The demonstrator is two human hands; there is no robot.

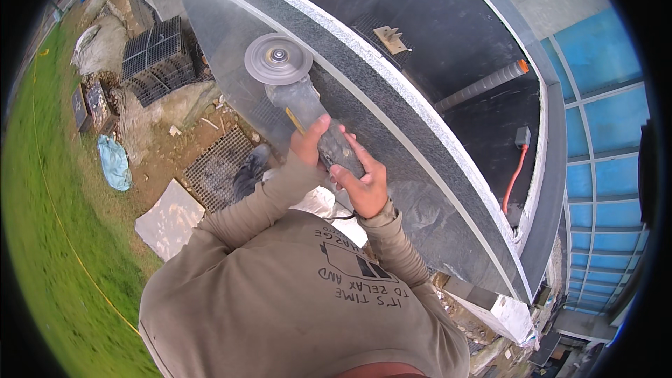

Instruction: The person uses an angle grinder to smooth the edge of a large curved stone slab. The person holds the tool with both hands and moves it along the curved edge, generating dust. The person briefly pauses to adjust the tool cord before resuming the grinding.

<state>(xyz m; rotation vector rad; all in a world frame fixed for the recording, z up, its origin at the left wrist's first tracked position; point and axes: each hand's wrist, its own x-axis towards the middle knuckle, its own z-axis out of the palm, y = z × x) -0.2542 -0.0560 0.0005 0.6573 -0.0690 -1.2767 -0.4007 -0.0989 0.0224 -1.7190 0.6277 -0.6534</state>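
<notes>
Grey angle grinder (302, 100), long axis running up-left to disc (278, 57); I see left hand (309, 141) gripping nearer disc, right hand (367, 187) wrapped round rear.

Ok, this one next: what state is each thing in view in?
Angle grinder: held in both hands
Left fingers: closed on the grinder's body
Right fingers: closed on its rear end
Cutting disc: mounted, face visible; spinning or stopped, cannot tell
Blue plastic: crumpled on the ground
Pale slab: lying on the ground
Orange conduit: curved, joined to a grey box
</notes>
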